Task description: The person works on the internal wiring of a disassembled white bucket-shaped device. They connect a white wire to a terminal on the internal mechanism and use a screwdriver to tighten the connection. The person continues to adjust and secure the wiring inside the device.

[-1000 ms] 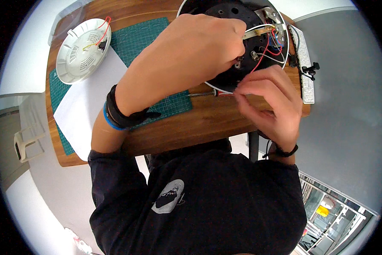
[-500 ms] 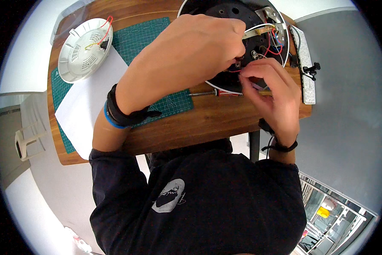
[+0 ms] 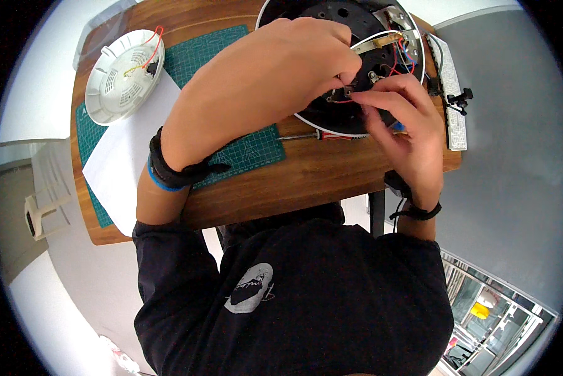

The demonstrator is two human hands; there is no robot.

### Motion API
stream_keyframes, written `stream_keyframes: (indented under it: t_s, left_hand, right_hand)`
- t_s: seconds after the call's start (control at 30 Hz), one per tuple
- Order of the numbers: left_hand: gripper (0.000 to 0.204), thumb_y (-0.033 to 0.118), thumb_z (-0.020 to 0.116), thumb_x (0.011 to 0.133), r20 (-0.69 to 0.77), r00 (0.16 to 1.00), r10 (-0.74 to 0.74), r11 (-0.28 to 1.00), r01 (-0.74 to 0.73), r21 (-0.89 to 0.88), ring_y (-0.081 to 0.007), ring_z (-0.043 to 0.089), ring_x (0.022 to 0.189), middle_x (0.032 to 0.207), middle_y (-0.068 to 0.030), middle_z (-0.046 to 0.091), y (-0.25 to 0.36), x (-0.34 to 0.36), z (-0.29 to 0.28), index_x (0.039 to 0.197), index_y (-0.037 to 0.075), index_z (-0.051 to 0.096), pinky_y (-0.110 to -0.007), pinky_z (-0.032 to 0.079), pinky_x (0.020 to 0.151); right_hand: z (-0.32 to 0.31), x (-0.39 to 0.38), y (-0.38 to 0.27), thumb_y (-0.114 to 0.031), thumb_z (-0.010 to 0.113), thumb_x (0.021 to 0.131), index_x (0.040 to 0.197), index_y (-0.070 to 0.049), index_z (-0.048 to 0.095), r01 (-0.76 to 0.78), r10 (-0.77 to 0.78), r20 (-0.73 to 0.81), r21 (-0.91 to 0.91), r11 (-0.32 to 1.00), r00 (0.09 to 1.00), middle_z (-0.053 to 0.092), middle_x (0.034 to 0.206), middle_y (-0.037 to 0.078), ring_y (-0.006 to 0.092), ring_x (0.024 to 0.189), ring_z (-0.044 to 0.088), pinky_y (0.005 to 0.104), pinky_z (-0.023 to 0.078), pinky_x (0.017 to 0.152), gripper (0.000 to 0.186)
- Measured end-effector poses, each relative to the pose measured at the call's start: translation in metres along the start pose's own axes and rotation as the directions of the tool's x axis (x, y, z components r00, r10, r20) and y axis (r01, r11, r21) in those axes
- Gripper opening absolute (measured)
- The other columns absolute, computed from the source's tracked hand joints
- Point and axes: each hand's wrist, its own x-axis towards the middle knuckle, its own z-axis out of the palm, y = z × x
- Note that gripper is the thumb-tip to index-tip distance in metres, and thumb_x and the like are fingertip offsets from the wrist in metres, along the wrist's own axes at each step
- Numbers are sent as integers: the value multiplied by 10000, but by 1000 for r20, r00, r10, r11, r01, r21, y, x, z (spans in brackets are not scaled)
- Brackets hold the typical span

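Note:
The round black appliance base (image 3: 363, 14) with a white rim lies at the far right of the table, its wired inside facing up. My left hand (image 3: 306, 59) is curled over its middle, fingers closed and turned away, so what they hold is hidden. Just below those fingers sits a small metal terminal (image 3: 348, 92). From the right, my right hand (image 3: 407, 119) reaches in with thumb and index finger close together at a thin red wire (image 3: 340, 101) beside that terminal. A metal strip (image 3: 377, 44) and red and blue wires (image 3: 409, 56) lie beyond the hands.
A red-handled screwdriver (image 3: 322, 135) lies along the base's near edge. At left, a white vented plastic cover (image 3: 115, 94) with loose wires rests by white paper (image 3: 121, 163) and a green cutting mat (image 3: 250, 153). A white power strip (image 3: 452, 94) lies at the right table edge.
My right thumb and index finger have shifted slightly up, uncovering more of the base below. The base has shifted slightly up and left in view. My left hand stays curled over it.

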Motion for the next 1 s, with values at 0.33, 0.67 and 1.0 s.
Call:
stream_keyframes:
  t_s: [0.33, 0.67, 1.0]
  left_hand:
    - [109, 110, 780, 950, 27, 997, -66, 997, 68, -42, -356, 706, 840, 905, -128, 703, 4, 6, -8, 1007, 55, 705, -418, 545, 729]
    - [181, 82, 865, 906, 66, 953, -295, 955, 297, -25, -244, 782, 785, 849, -83, 776, 25, 11, -12, 923, 36, 691, -345, 587, 715]
    - [120, 16, 848, 891, 135, 877, -461, 853, 480, -204, -134, 767, 853, 912, -61, 809, 40, 14, -11, 930, 24, 735, -281, 597, 797]
  right_hand:
    - [1, -5, 10, 3, 868, 861, 1068, -27, 800, -3, 4, -29, 35, 999, 1000, 694, 1122, 86, 262, 969, 741, 366, 604, 826, 219]
    - [-10, 1, 14, 29, 840, 869, 1052, 0, 742, 58, -58, 133, 6, 998, 989, 664, 1141, 100, 277, 988, 726, 379, 587, 818, 210]
    - [-25, 3, 20, -10, 751, 942, 1046, -8, 645, 129, -116, 138, -93, 987, 984, 596, 1114, 118, 339, 980, 673, 433, 547, 819, 148]
